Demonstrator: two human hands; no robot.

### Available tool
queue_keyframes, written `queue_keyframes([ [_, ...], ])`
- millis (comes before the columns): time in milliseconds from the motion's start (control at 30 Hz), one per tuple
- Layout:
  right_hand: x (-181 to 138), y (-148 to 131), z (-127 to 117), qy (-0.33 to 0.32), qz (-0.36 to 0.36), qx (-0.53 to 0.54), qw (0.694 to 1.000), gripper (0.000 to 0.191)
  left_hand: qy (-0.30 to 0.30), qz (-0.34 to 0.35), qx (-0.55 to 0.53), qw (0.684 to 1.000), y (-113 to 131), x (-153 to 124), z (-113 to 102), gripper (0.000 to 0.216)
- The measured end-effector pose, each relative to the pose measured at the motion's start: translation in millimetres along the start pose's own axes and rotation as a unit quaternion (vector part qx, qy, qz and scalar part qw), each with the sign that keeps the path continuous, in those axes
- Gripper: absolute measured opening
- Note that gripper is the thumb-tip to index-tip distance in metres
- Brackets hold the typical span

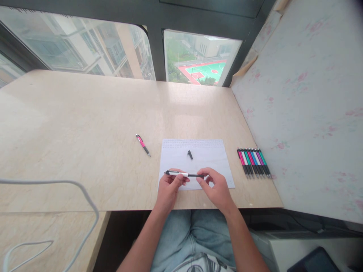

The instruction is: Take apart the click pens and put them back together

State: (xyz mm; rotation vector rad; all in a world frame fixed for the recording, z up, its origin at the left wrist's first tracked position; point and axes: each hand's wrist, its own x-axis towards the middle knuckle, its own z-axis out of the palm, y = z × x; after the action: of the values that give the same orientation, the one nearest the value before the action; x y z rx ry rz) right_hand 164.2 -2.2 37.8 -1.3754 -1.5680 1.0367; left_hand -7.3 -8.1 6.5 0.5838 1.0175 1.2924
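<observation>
My left hand point(169, 189) and my right hand point(216, 188) together hold a white and black pen point(183, 174) level above a white sheet of paper point(210, 158). The left fingers pinch its white barrel; the right fingertips pinch its black end. A small black pen part point(190, 154) lies loose on the paper beyond my hands. A pink and black pen point(143, 145) lies alone on the beige table point(85, 124) to the left of the sheet.
A row of several coloured pens point(254, 163) lies near the table's right edge, next to a pale flowered wall panel point(306, 113). A white cable point(82, 196) loops over the table's near left. Windows run along the far edge.
</observation>
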Motion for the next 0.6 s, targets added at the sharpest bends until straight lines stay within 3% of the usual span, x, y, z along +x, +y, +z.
queue_keyframes([
  [233,1.7,-2.6,0.3,-0.032,0.006,-0.031,0.999,0.031,-0.003,-0.005,-0.001,1.000,1.6,-0.7,0.5,0.021],
  [367,0.9,-2.8,-1.1,0.005,-0.020,-0.036,0.999,0.012,0.007,-0.011,-0.033,0.999,-0.9,1.4,-1.7,0.019],
  [600,-1.1,-9.3,-7.0,0.020,-0.060,-0.045,0.997,0.008,0.006,-0.026,-0.072,0.997,0.0,2.0,-3.0,0.020],
])
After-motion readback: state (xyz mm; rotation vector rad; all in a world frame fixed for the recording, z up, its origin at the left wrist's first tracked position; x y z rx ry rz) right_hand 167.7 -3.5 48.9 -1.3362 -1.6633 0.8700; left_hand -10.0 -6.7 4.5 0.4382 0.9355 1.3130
